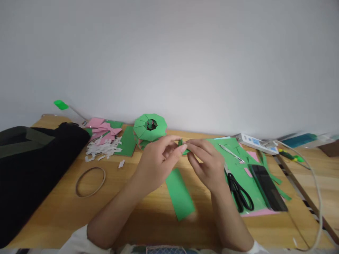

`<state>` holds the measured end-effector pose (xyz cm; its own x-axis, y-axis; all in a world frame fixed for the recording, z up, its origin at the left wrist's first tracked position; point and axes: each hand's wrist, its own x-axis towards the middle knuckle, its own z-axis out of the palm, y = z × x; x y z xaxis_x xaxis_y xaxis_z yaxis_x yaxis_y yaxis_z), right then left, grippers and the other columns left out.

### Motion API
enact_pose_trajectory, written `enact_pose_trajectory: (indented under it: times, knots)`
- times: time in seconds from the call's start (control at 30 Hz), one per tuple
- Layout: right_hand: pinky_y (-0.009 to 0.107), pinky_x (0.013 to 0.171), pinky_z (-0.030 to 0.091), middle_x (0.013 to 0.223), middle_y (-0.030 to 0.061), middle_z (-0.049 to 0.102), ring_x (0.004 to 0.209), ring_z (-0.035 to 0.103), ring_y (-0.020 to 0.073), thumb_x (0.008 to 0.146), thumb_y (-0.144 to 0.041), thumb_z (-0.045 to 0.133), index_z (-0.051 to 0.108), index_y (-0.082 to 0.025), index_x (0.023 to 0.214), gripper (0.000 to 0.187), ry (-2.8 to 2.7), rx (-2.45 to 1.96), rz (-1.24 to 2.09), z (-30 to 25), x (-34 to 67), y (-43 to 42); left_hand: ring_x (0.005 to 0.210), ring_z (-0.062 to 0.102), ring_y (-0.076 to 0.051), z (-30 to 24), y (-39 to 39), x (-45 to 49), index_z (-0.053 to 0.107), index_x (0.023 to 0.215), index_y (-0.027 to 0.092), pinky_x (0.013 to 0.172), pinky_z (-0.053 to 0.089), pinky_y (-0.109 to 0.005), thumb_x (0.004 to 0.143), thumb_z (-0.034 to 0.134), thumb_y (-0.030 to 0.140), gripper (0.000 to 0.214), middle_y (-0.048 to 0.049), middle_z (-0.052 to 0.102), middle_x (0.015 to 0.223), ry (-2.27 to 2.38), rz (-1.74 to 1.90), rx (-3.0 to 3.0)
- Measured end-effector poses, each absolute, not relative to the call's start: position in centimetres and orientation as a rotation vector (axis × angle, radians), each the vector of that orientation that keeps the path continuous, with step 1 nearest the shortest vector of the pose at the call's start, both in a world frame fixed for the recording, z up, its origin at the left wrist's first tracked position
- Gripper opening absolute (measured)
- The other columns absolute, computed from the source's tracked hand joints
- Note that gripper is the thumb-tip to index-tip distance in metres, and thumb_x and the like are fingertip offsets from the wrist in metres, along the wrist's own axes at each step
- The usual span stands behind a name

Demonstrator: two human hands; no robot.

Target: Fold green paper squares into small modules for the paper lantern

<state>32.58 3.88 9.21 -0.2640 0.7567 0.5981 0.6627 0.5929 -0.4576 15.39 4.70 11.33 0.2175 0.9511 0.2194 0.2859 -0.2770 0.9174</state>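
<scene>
Both hands meet above the middle of the table, pinching a small folded piece of green paper (180, 142). My left hand (159, 158) has its thumb and fingertips closed on one side of it. From the other side the fingertips of my right hand (208, 160) press on the same piece; most of the paper is hidden by the fingers. Below them a green paper strip (181, 197) lies on the wood. Just behind my left hand stands a round, many-sided green and pink paper structure (143, 132) with a hole in its top.
White paper scraps (103, 148) and pink paper pieces (102, 128) lie at the left, near a ring (76, 181) and a black bag (34, 169). At the right, green sheets (230, 148) carry scissors (239, 194), tweezers (231, 153) and a phone (267, 187). Behind is a power strip (255, 143).
</scene>
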Motion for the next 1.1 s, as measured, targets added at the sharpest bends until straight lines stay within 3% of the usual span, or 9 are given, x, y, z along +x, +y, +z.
enact_pose_trajectory:
  times: [0.13, 0.23, 0.43, 0.6, 0.77, 1.1]
  knots:
    - [0.031, 0.079, 0.053, 0.102, 0.0027, 0.067, 0.088, 0.063, 0.0158, 0.083, -0.014, 0.065, 0.06, -0.028, 0.118, 0.038, -1.817, -1.071, 0.453, 10.6, 32.1, 2.3, 0.09, 0.07, -0.016, 11.8, 4.1, 15.2, 0.065, 0.106, 0.017, 0.076, 0.055, -0.024, 0.087, 0.057, 0.022, 0.021, -0.0038, 0.074, 0.102, 1.172, 1.239, 1.823]
    - [0.029, 0.076, 0.053, 0.095, -0.0004, 0.064, 0.082, 0.061, 0.013, 0.084, -0.016, 0.066, 0.055, -0.03, 0.124, 0.044, -1.666, -1.097, 0.64, 11.0, 32.3, 1.9, 0.088, 0.069, -0.014, 12.2, 3.7, 15.1, 0.066, 0.105, 0.018, 0.078, 0.053, -0.022, 0.088, 0.056, 0.017, 0.02, -0.0016, 0.075, 0.1, 1.124, 1.234, 2.012]
    - [0.029, 0.077, 0.049, 0.093, -0.0001, 0.062, 0.087, 0.058, 0.0132, 0.079, -0.009, 0.07, 0.064, -0.024, 0.103, 0.03, -1.731, -1.104, 0.411, 11.6, 32.4, 1.1, 0.08, 0.069, -0.009, 12.8, 2.9, 15.2, 0.067, 0.097, 0.019, 0.072, 0.053, -0.015, 0.091, 0.051, 0.013, 0.018, 0.0021, 0.075, 0.09, 1.039, 1.295, 1.935]
    - [0.035, 0.082, 0.05, 0.096, 0.0028, 0.064, 0.095, 0.06, 0.0177, 0.074, -0.002, 0.072, 0.065, -0.021, 0.104, 0.037, -1.676, -1.037, 0.173, 12.3, 31.9, 0.0, 0.069, 0.069, -0.009, 12.7, 2.4, 15.3, 0.066, 0.094, 0.02, 0.065, 0.055, -0.016, 0.088, 0.055, 0.014, 0.014, 0.0032, 0.074, 0.083, 1.031, 1.382, 1.774]
    - [0.035, 0.081, 0.053, 0.103, 0.006, 0.065, 0.097, 0.061, 0.0196, 0.073, -0.001, 0.071, 0.062, -0.019, 0.115, 0.048, -1.777, -1.033, 0.108, 12.7, 32.0, -0.5, 0.074, 0.071, -0.008, 12.4, 2.0, 15.3, 0.065, 0.093, 0.022, 0.067, 0.057, -0.014, 0.082, 0.063, 0.01, 0.016, 0.0047, 0.074, 0.084, 0.986, 1.465, 1.679]
    - [0.037, 0.079, 0.054, 0.102, 0.0052, 0.059, 0.095, 0.061, 0.0198, 0.08, -0.001, 0.059, 0.066, -0.023, 0.088, 0.024, -1.909, -0.929, -0.064, 13.7, 32.1, -1.4, 0.069, 0.072, -0.011, 12.8, 1.8, 15.3, 0.067, 0.091, 0.024, 0.054, 0.057, -0.012, 0.081, 0.067, 0.014, 0.014, 0.0028, 0.074, 0.078, 0.981, 1.438, 1.419]
